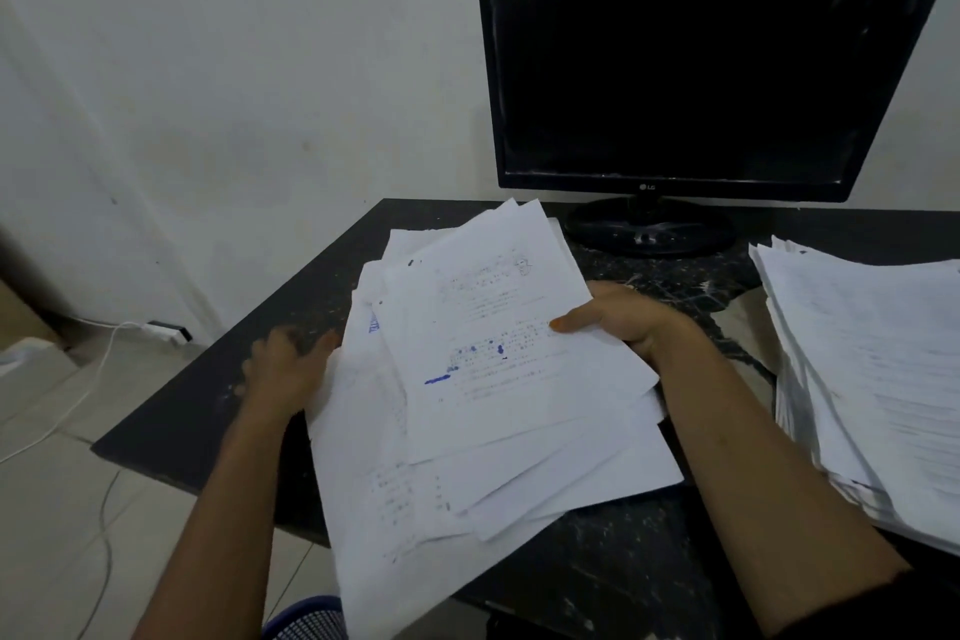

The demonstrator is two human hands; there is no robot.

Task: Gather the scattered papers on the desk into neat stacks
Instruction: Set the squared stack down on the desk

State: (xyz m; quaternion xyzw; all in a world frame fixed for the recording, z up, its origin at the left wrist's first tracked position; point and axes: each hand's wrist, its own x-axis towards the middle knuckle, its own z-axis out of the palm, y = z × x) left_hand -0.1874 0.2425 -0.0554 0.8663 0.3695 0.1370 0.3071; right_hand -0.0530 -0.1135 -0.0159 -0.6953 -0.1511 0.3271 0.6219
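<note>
Loose papers (483,379) lie on the desk (208,379), monitor (691,68) behind, stack (872,364) right.

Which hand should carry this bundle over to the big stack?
Right, probably. The right hand already grips the bundle by its edge nearest the stack; the left hand holds the far edge.

Papers (498,379) showing matt white; desk (623,577) looking dark, scuffed, speckled; monitor (691,78) showing glossy black plastic, dusty.
</note>
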